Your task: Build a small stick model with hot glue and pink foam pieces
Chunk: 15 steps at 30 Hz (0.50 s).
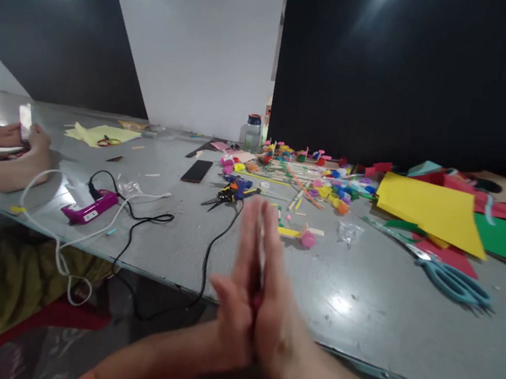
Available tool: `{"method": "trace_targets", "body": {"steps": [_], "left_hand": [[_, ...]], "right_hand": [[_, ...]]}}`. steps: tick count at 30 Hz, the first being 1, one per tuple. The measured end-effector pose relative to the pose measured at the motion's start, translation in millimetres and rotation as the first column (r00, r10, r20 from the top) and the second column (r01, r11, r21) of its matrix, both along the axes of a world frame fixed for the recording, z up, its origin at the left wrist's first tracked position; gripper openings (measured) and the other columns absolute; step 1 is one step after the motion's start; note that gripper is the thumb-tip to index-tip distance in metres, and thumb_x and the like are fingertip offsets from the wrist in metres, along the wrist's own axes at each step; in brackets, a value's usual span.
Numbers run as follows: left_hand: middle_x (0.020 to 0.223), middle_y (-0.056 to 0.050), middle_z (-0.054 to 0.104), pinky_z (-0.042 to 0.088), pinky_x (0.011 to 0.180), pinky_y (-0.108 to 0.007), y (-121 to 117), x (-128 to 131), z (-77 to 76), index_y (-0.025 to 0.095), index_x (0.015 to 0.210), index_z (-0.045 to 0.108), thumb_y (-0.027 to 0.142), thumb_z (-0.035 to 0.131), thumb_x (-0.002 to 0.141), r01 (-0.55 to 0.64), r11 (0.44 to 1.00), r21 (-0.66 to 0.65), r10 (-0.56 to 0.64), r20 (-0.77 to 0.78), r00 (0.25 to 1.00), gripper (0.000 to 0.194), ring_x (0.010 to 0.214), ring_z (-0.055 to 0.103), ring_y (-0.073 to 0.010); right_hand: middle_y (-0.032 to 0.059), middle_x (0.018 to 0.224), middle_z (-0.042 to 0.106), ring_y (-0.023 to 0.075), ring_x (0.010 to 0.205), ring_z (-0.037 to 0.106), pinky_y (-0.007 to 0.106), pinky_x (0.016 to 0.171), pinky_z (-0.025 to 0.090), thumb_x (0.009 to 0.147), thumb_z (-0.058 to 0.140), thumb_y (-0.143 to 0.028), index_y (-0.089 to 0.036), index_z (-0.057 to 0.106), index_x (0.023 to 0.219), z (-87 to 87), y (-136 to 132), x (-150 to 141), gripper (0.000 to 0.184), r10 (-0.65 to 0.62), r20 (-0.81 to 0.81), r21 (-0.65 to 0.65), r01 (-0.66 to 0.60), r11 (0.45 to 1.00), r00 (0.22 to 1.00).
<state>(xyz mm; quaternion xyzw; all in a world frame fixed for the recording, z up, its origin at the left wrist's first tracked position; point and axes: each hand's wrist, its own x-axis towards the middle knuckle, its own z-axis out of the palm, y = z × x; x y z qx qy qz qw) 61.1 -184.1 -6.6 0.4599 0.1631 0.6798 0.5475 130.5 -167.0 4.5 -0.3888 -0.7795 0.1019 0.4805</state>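
Observation:
My left hand (236,307) and my right hand (275,324) are pressed palm to palm above the table's front edge, fingers stretched out and pointing away from me. A small pink-red lump (257,300) shows between the palms; most of it is hidden, and its material cannot be made out. Just beyond my fingers lies a yellow strip (288,232) with a round pink piece (307,239) at its end. The fingers are slightly blurred.
On the grey table (377,316) lie blue-handled scissors (454,282), yellow paper (426,207), a phone (197,171), black-and-yellow pliers (227,193), several colourful pieces and sticks, and a purple power strip (90,208) with cables. Another person's hands (30,144) are at left.

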Motion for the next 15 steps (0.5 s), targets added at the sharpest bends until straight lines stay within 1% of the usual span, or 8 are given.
{"method": "trace_targets", "body": {"steps": [2,3,5,7,9,11,12,15], "left_hand": [[0.166,0.012,0.026,0.008,0.129,-0.036,2.1,2.3,2.1,0.045,0.151,0.041,0.084,0.029,0.087,-0.022,0.992,0.121,0.027,-0.038,0.999,0.076,0.158,0.006,-0.0233],[0.166,0.012,0.028,0.007,0.129,-0.037,3.6,3.0,3.8,0.046,0.151,0.040,0.086,0.022,0.086,-0.027,0.990,0.135,0.033,-0.040,0.999,0.079,0.158,0.008,-0.0226],[0.166,0.010,0.028,0.006,0.129,-0.036,6.8,3.2,7.2,0.046,0.151,0.040,0.082,0.022,0.088,-0.036,0.999,0.011,0.036,-0.040,0.999,0.075,0.158,0.010,-0.0219],[0.165,0.009,0.031,0.011,0.128,-0.036,7.4,3.7,6.8,0.045,0.150,0.044,0.084,0.025,0.086,-0.102,0.995,-0.009,0.102,0.003,0.995,0.077,0.158,0.010,-0.0235],[0.164,0.009,0.033,0.008,0.129,-0.033,3.4,6.7,-0.1,0.043,0.149,0.047,0.081,0.030,0.088,-0.093,0.995,0.031,0.094,-0.026,0.995,0.074,0.158,0.008,-0.0235],[0.165,0.006,0.033,0.012,0.129,-0.035,-3.2,12.1,-10.7,0.040,0.149,0.048,0.076,0.034,0.092,0.007,0.997,0.081,-0.004,-0.035,0.999,0.069,0.158,0.012,-0.0254],[0.165,0.004,0.034,0.015,0.128,-0.039,-6.0,14.8,-15.2,0.039,0.150,0.047,0.072,0.036,0.094,0.061,0.996,0.059,-0.060,-0.019,0.998,0.065,0.157,0.017,-0.0266],[0.161,0.001,0.041,0.018,0.128,-0.043,-7.9,18.8,-18.5,0.037,0.145,0.053,0.041,0.055,0.099,0.141,0.987,-0.079,-0.138,0.044,0.989,0.046,0.154,0.027,-0.0247]], "right_hand": [[0.0016,0.172,0.000,0.0249,0.157,-0.001,0.059,0.124,0.018,0.105,0.005,-0.051,-0.029,-0.011,0.163,3.5,10.3,5.6,0.064,-0.042,-0.170,0.026,0.047,0.999,0.984],[0.0014,0.172,0.000,0.0245,0.157,-0.005,0.060,0.124,0.016,0.103,0.000,-0.055,-0.029,-0.010,0.163,3.3,11.5,6.3,0.066,-0.032,-0.219,0.028,0.039,0.999,0.975],[0.0032,0.172,0.001,0.0261,0.157,0.004,0.059,0.122,0.025,0.101,-0.001,-0.060,-0.031,-0.013,0.162,-0.3,7.4,4.9,0.069,0.036,-0.215,-0.021,-0.041,0.999,0.976],[0.0050,0.172,0.005,0.0301,0.157,0.010,0.058,0.121,0.029,0.098,0.010,-0.071,-0.030,-0.010,0.163,-4.2,2.4,3.3,0.080,0.206,-0.107,-0.055,-0.213,0.976,0.973],[0.0024,0.172,0.006,0.0297,0.156,0.011,0.058,0.122,0.028,0.102,0.007,-0.063,-0.031,-0.003,0.164,-3.5,5.7,4.3,0.071,0.079,-0.188,-0.033,-0.087,0.996,0.979],[0.0035,0.171,0.015,0.0326,0.156,0.013,0.063,0.120,0.027,0.106,0.009,-0.052,-0.032,0.005,0.164,1.9,18.1,7.2,0.062,-0.098,-0.311,-0.032,0.092,0.995,0.945],[0.0047,0.170,0.018,0.0322,0.156,0.014,0.065,0.120,0.025,0.107,0.007,-0.047,-0.031,0.009,0.164,5.3,25.8,8.7,0.060,-0.154,-0.370,-0.038,0.151,0.988,0.916],[0.0076,0.164,0.033,0.0255,0.156,0.018,0.064,0.120,0.025,0.105,-0.006,-0.038,-0.030,0.018,0.162,13.5,41.9,12.2,0.062,-0.214,-0.476,-0.036,0.224,0.974,0.853]]}}
